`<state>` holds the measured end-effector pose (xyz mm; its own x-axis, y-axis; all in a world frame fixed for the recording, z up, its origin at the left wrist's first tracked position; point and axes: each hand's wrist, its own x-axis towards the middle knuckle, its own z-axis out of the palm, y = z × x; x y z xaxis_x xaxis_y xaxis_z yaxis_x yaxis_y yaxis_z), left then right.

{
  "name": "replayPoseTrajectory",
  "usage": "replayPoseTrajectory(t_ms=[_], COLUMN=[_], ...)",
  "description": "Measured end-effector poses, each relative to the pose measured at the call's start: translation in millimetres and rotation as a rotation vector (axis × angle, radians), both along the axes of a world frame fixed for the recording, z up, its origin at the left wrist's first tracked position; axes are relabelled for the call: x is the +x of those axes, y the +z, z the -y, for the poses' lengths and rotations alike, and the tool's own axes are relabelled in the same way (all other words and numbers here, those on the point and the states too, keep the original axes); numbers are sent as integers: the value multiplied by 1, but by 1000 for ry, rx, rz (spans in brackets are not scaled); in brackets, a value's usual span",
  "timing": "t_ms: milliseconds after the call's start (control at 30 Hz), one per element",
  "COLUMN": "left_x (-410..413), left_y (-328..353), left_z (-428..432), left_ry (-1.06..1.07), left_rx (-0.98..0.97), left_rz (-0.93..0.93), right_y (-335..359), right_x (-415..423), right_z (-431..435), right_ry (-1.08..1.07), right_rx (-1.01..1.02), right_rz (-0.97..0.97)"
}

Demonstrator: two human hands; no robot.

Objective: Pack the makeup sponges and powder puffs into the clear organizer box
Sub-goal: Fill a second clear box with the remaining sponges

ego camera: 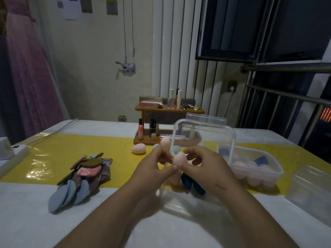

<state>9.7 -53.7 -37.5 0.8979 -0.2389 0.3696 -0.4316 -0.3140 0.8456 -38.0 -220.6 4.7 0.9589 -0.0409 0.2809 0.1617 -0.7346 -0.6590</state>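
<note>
- The left hand (152, 169) and the right hand (207, 167) meet in the middle of the view. Both pinch one pink sponge (180, 161) between thumb and fingertips, so each grip is closed on it.
- A second pink sponge (165, 142) sticks up just above the left fingers, at 11 o'clock from the held one. I cannot tell if the left grip holds it too.
- Right under the hands, at 6 o'clock, the clear organizer box (172, 206) sits on the table (35, 221). It looks blurry there.
- Its lid (203, 133) stands up behind the hands, at 12 o'clock.
- Dark blue sponges (190, 182) and a pink cone sponge (176, 178) lie side by side below the hands. They look to be inside the box.
- A teal sponge (176, 149) shows through the lid.
- At 3 o'clock a second clear box (275, 171) holds pink, orange and dark blue sponges.
- A loose clear lid (308, 187) lies beside it, farther out at 3 o'clock.
- At 9 o'clock lies a pile of powder puffs (82, 178) — blue, pink and brown — well apart from the organizer box.
- At 10 o'clock an egg-shaped sponge (138, 148) lies alone on the yellow strip.
- At 12 o'clock, at the far edge, a wooden shelf (168, 109) carries lipsticks and small bottles.
</note>
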Motion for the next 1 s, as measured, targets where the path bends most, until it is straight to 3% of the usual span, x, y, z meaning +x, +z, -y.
replayPoseTrajectory(t_ms=[233, 467, 733, 1000], left_x=[0, 4, 1, 3], left_y=[-5, -11, -15, -10], left_z=[0, 0, 10, 8], left_ry=[-5, -48, -3, 43], left_rx=[19, -38, -264, -243], left_rz=[-43, -186, -397, -394], right_y=[7, 19, 24, 30], right_x=[1, 0, -4, -11], right_z=[16, 36, 49, 50], right_ry=[-19, -77, -97, -80], right_rx=[57, 89, -46, -187], right_rz=[80, 4, -84, -130])
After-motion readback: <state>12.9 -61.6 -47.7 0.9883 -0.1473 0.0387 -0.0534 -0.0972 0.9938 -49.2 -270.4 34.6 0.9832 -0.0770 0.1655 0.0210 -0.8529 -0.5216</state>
